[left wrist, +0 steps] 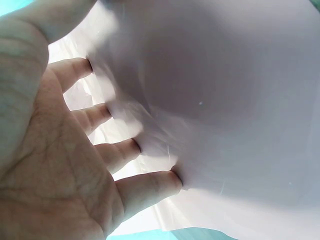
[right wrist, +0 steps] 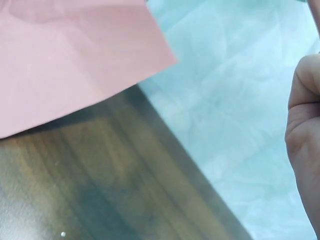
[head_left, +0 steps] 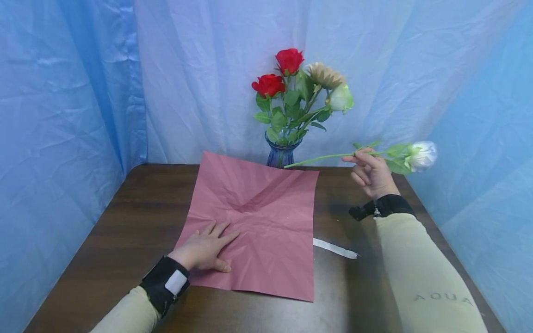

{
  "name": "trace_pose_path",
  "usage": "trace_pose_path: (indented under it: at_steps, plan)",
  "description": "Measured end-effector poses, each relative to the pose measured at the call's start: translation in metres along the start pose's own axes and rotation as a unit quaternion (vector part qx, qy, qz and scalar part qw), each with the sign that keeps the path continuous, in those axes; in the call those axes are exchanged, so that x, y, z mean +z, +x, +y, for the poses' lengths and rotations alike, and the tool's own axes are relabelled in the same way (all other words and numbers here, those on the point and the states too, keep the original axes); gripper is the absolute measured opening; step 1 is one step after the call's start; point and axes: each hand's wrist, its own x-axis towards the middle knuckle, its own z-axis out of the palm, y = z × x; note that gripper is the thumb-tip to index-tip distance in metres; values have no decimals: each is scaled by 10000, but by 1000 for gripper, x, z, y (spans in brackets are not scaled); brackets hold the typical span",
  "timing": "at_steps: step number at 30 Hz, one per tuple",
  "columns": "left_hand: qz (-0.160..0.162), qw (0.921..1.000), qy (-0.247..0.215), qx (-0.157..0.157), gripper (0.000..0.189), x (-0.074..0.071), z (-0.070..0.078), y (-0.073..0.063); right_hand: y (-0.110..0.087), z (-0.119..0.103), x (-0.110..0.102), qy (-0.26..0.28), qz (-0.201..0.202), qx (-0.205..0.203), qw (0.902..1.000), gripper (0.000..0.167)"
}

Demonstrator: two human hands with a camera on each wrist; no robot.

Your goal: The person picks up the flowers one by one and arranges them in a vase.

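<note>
My left hand [head_left: 204, 249] presses with spread fingers on a creased pink sheet of wrapping paper [head_left: 275, 240]. In the left wrist view the fingertips [left wrist: 155, 186] touch the paper [left wrist: 240, 115]. At the right, my right hand [head_left: 372, 173] pinches the green stem of a white rose [head_left: 422, 156]. The rose is held nearly level, its bloom to the right and its stem end near the paper's far edge. Only part of the right hand [right wrist: 305, 125] shows in the right wrist view; the rose's bloom is outside that view.
A blue glass vase [head_left: 284, 150] stands at the back, holding red roses [head_left: 289, 61], a beige flower [head_left: 325, 75] and a pale green rose [head_left: 340, 98]. A white ribbon [head_left: 335, 248] sticks out from under the paper. Blue curtains [head_left: 216, 83] surround the brown table [head_left: 125, 231].
</note>
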Motion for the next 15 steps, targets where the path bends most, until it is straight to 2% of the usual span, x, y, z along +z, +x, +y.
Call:
trace_pose_path:
  at_steps: [15]
  plan:
    - [-24,10000,18,-46,94,0,1,1,8,-23,16,-155,188,-650,9976,27]
